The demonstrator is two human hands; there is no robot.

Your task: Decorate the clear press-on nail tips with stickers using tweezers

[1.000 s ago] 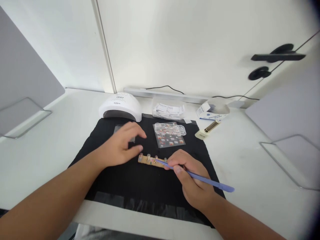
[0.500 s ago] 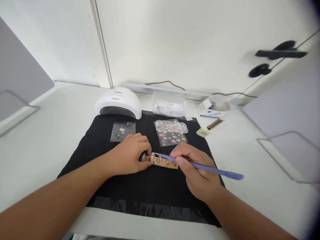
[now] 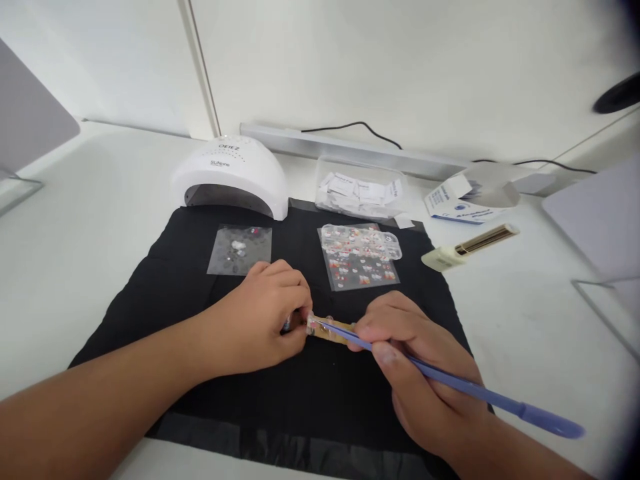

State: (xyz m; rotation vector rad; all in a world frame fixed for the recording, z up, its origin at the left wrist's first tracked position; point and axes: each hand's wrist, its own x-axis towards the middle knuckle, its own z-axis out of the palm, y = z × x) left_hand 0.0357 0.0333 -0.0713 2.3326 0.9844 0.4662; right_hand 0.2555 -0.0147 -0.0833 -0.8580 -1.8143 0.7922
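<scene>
A small brown strip with false nail tips stuck along it lies on a black mat. My left hand pinches the strip's left end and holds it down. My right hand holds a long blue pen-like tool like a pencil. The tool's thin tip touches a nail tip at the strip's left end, right beside my left fingers. Most of the strip is hidden between the two hands.
A white dome nail lamp stands behind the mat. Two clear sticker sheets lie on the mat's far half. A clear tray of white packets, a blue-and-white box and a gold-capped bottle lie beyond it.
My left hand came back from the small sticker sheet and closed on the strip's left end. The tool's tip slid left along the strip. The camera moved closer and lower.
</scene>
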